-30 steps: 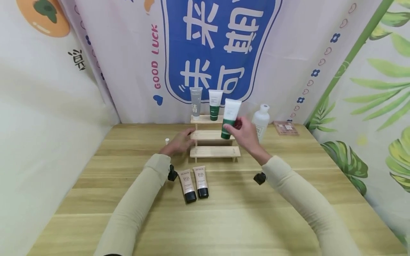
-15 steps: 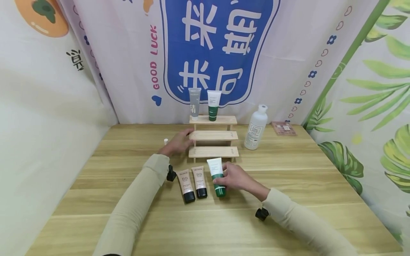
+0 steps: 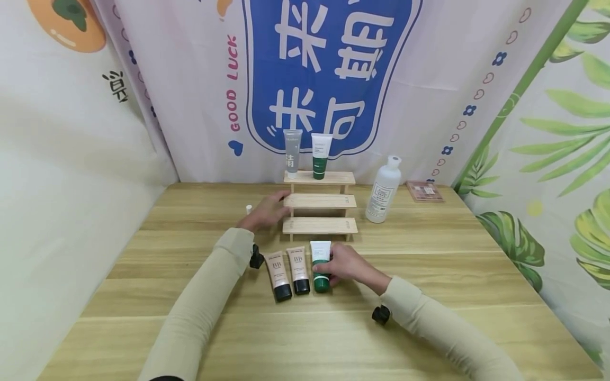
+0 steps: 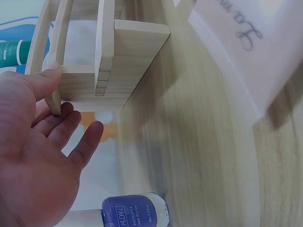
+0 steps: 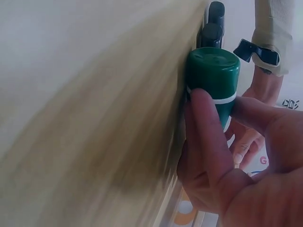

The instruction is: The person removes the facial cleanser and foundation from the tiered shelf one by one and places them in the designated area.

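My right hand [image 3: 347, 263] grips a white-and-green squeeze tube [image 3: 321, 284] by its sides. The tube lies on the table in front of the stand, cap toward me; its green cap [image 5: 213, 71] shows large in the right wrist view. To its left lie two pink BB cream tubes [image 3: 298, 263] with black caps. My left hand [image 3: 270, 210] holds the left end of the middle board of a three-step wooden stand [image 3: 320, 226], thumb on top and fingers beneath. On the top step stand a grey tube [image 3: 292, 151] and another white-and-green tube [image 3: 320, 161].
A white bottle [image 3: 382, 193] stands right of the stand, with a flat palette [image 3: 425, 191] farther back. Left of the stand, a purple nail polish bottle [image 4: 130, 211] stands close to my left hand. Printed cloth [image 3: 200, 106] hangs behind the table.
My right hand has brought the white-and-green tube down from beside the stand's middle step to the table, right of the BB creams, and straightened it. My left hand stays on the stand.
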The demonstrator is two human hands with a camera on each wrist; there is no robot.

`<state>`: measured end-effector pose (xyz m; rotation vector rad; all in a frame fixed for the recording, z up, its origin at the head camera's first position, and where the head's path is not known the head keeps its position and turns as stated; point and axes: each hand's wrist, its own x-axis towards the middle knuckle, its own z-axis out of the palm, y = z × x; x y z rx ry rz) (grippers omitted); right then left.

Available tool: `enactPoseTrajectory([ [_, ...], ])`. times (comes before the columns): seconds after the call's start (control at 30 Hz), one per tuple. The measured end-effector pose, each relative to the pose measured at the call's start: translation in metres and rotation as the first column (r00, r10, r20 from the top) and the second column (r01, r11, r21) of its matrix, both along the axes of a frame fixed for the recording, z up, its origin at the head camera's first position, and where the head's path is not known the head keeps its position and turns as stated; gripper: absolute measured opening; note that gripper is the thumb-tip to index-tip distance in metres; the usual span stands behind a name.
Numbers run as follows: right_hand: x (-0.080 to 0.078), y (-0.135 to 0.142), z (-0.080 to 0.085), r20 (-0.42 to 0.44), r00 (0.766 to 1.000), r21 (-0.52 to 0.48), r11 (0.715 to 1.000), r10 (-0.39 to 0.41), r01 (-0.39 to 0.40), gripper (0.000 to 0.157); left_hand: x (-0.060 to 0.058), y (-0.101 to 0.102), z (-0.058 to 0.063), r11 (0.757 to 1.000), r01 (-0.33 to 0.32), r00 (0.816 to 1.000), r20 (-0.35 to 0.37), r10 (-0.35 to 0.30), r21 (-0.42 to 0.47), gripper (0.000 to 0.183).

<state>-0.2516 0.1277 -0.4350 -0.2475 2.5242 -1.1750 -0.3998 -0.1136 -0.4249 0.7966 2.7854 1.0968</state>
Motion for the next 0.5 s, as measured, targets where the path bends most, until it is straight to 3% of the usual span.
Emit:
enactPoseTrajectory([
  [0.5, 0.0008, -0.0017, 0.0017, -0.006, 1.0, 0.088, 0.996, -0.006, 0.007, 0.041, 0.0018, 0.0005, 0.0, 1.0, -0.011, 1.0, -0.001, 0.011, 0.01, 0.058],
])
